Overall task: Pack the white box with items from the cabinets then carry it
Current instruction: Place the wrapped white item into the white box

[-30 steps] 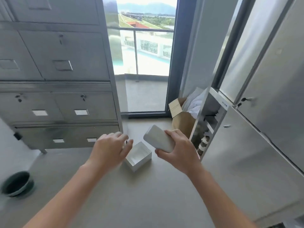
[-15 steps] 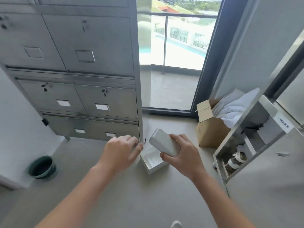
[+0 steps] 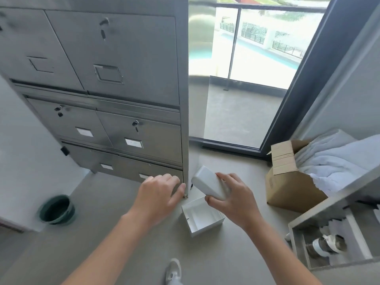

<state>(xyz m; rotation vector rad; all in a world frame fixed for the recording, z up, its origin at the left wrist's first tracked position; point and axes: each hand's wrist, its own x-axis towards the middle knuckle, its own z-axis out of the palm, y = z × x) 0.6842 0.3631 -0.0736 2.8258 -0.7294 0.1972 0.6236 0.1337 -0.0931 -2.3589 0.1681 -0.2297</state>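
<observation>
An open white box (image 3: 202, 217) stands on the grey floor below my hands. My right hand (image 3: 234, 199) grips a white oblong item (image 3: 209, 183) and holds it tilted just above the box's far edge. My left hand (image 3: 158, 194) hovers left of the box with its fingers loosely curled and nothing in it, in front of the lowest drawer (image 3: 127, 167) of the steel cabinet (image 3: 115, 79). Nothing shows inside the box but white inner walls.
An open cabinet compartment (image 3: 333, 241) at the right holds tape rolls (image 3: 327, 244). A cardboard box (image 3: 287, 179) with white fabric stands by the glass door (image 3: 242, 79). A green basin (image 3: 56, 209) sits at the left. My shoe (image 3: 173, 271) shows at the bottom.
The view has tipped down and closed in on the cabinet and floor. Both hands keep the same pose over the box, and the white item stays in my right hand.
</observation>
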